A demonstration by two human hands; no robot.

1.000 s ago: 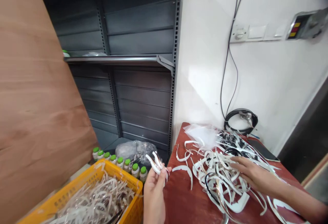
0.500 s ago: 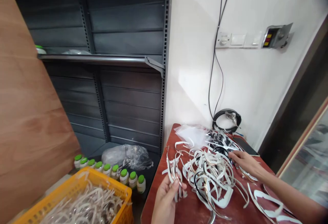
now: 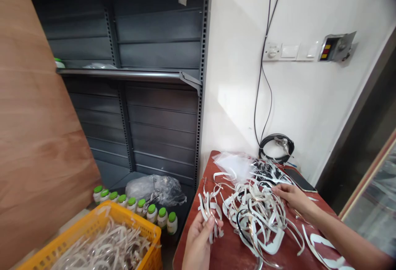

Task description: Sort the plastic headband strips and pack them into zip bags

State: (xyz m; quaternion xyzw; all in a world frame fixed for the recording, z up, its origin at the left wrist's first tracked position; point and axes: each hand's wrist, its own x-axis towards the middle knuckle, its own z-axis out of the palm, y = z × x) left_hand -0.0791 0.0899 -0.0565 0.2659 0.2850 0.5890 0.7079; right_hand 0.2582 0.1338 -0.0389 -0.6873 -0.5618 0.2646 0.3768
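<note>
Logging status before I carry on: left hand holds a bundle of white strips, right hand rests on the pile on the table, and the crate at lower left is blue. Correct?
Not quite. The head view shows the crate is yellow, not blue. The rest stands: the left hand holds a bundle of white strips, the right hand rests on the pile on the table.

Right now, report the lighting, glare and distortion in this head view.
Head view: a bright light patch lies on the white wall; the shelf post leans, bent by the wide lens; the glass pane at lower right shows hazy reflections; the white strips look sharp.
</note>
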